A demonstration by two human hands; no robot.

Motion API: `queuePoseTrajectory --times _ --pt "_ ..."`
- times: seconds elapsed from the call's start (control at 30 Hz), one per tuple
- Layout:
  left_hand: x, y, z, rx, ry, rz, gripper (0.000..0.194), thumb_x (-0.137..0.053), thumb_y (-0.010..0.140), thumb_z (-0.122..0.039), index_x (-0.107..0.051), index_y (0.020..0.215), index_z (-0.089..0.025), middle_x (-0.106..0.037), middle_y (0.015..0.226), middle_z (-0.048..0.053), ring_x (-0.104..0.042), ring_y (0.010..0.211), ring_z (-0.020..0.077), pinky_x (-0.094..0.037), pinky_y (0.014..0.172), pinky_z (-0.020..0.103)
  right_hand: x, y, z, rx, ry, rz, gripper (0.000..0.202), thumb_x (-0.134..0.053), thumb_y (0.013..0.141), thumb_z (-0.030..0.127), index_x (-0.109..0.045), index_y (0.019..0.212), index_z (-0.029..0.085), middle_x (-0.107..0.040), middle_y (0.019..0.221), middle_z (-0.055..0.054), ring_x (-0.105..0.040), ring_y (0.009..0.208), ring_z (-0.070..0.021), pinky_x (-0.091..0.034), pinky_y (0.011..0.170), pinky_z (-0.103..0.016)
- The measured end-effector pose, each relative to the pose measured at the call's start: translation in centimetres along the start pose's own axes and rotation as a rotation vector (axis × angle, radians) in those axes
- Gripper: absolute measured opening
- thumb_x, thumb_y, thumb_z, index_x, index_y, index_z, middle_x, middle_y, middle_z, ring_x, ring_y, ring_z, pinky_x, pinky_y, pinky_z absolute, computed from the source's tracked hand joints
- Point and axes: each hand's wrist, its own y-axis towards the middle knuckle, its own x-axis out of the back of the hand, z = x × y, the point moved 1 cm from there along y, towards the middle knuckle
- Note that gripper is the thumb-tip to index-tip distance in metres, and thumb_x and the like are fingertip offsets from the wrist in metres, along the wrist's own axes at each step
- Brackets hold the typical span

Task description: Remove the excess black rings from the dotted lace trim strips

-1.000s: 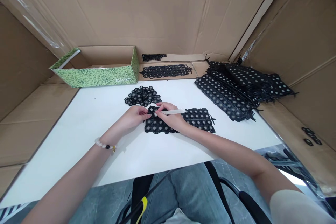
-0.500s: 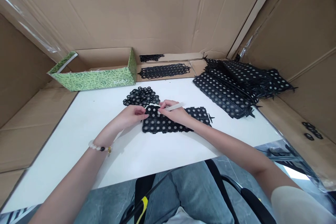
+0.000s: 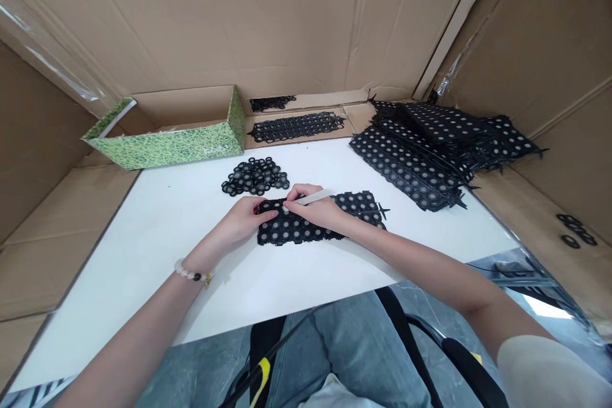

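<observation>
At the far left, one open green-patterned box (image 3: 172,146) is standing at the back edge of the white surface (image 3: 291,280); a pale patch on its front is staying too blurred to read. One beaded bracelet (image 3: 191,273) is circling the left wrist. The left hand (image 3: 241,220) is laying its thumb on the left end of one black dotted mat (image 3: 296,229), fingers curling at the edge — whether it is pinching I cannot tell. Just behind, one pile of black rings (image 3: 255,176) is lying, too overlapped to count. Farther back, one black lattice strip (image 3: 296,127) is resting on cardboard. The right hand (image 3: 315,207) is grasping one white pen-like tool (image 3: 313,196), tip at the mat — and is covering the mat's middle. To the right, several dotted mats (image 3: 406,166) are overlapping in a stack; about five loose rings (image 3: 576,231) are lying at far right.
</observation>
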Motion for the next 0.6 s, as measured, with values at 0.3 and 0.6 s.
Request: queuePoseTrajectory --times 0.3,0.6 --pt "0.0 -0.1 -0.5 0.104 -0.276 0.057 0.037 -0.076 0.061 -0.050 -0.062 0.067 -0.017 -0.063 0.067 0.001 -0.054 0.065 0.0176 -0.041 0.064 0.030 -1.2 -0.2 -0.2 0.023 -0.222 -0.064 0.014 -0.063 0.086 0.027 -0.059 0.073 0.023 -0.068 0.080 0.001 -0.060 0.082 -0.0182 -0.040 0.075 -0.031" --pt "1.9 -0.6 -1.6 0.119 -0.181 0.119 0.035 -0.078 0.062 -0.051 -0.066 0.068 -0.018 -0.071 0.074 0.003 -0.059 0.071 0.0207 -0.045 0.066 0.031 0.3 0.4 -0.8 -0.037 0.088 0.024 0.017 -0.065 0.083 0.032 -0.059 0.071 0.021 -0.071 0.087 -0.002 -0.064 0.084 -0.0172 -0.045 0.076 -0.029"
